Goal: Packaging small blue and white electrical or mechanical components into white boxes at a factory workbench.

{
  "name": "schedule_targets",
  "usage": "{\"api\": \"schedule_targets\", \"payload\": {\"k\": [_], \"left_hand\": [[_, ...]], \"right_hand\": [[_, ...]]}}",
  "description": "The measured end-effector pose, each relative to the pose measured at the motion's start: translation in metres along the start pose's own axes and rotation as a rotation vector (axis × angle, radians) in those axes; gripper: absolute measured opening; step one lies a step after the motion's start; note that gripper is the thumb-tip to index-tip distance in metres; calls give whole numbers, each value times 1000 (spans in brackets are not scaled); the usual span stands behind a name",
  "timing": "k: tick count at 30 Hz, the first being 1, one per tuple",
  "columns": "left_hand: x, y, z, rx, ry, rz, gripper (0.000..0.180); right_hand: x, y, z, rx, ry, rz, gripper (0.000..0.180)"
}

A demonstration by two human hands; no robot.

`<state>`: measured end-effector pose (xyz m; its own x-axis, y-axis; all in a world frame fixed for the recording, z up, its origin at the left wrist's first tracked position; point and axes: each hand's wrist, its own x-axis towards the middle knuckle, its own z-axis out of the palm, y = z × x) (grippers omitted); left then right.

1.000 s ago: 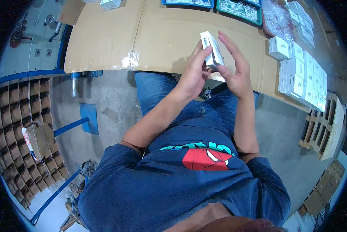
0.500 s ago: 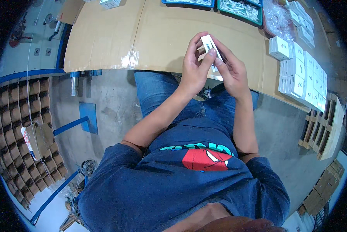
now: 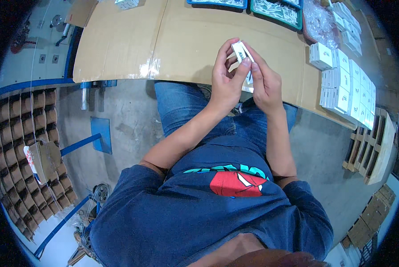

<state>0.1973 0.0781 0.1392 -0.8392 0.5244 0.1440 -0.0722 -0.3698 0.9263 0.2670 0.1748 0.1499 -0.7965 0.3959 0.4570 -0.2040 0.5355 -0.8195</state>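
So I had the little white box (image 3: 240, 53) pinched in both hands, left hand (image 3: 225, 80) wrapped around its near side, right hand (image 3: 265, 84) with fingers on the end flap, held up over the cardboard-covered desk (image 3: 164, 40). Looked like I was closing it up, flap not fully tucked yet as far as I could tell. A whole stack of finished boxes (image 3: 346, 89) already sat off to my right, so plenty done. Compared to a second earlier, my hands had closed in tighter around the box.
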Motion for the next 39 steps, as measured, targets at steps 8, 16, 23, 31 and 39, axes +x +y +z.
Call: {"api": "schedule_targets", "payload": {"k": [8,16,23,31,39], "left_hand": [[-2,-1,-1,9,6,-8,50],[3,1,-4,-30,-1,-123,48],[15,18,-19,-434,-63,-611,66],[9,11,-14,-283,-129,-479,55],[8,-6,-21,-129,-105,-260,46]], "right_hand": [[0,0,1,-3,-3,29,37],[3,3,-6,62,-50,91,39],[13,4,-27,-14,-127,-41,57],[12,17,-32,166,-140,71,48],[4,16,-30,342,-99,292,36]]}}
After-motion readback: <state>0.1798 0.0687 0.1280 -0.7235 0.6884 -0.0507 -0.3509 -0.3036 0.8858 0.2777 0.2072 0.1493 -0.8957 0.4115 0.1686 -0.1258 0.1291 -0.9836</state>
